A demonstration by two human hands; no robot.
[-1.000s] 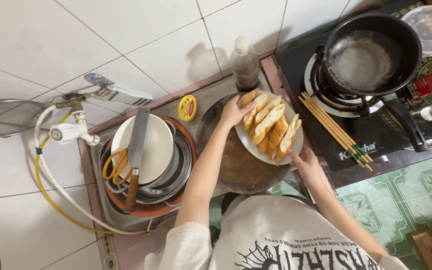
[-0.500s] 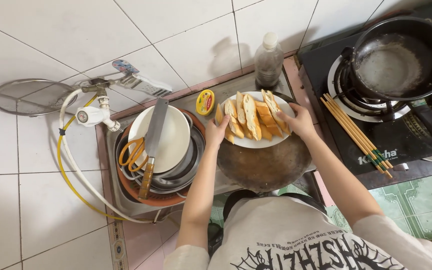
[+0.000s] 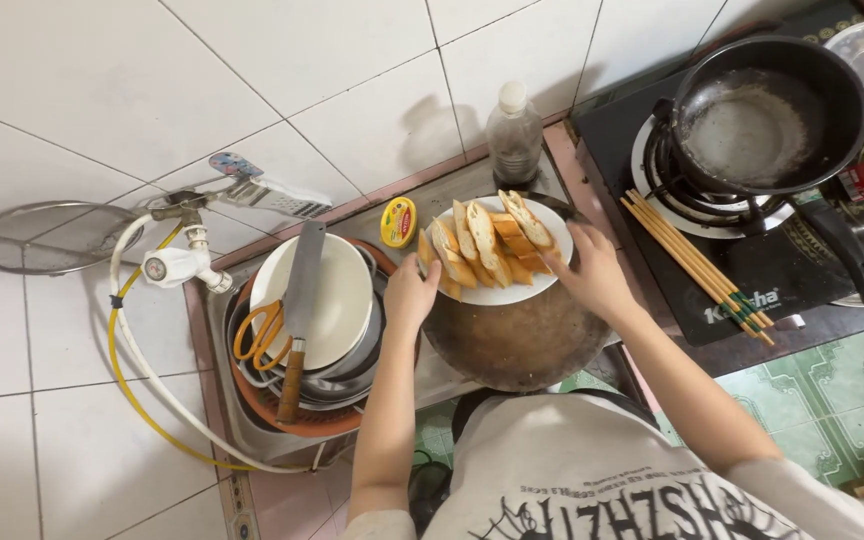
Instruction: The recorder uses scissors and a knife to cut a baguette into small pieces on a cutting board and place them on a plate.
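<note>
A white plate (image 3: 512,290) of bread slices (image 3: 482,245) is gripped at opposite rims by the left hand (image 3: 410,295) and right hand (image 3: 592,275), kept level so nothing slides. It is held over the round wooden board (image 3: 522,345), left of the stove (image 3: 752,260).

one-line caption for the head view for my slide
Both hands, left hand and right hand, hold a plate of bread slices.

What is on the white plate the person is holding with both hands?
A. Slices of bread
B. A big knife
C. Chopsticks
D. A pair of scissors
A: the white plate, held between the left hand and the right hand, carries a row of slices of bread; the scissors, knife and chopsticks lie elsewhere.
</note>
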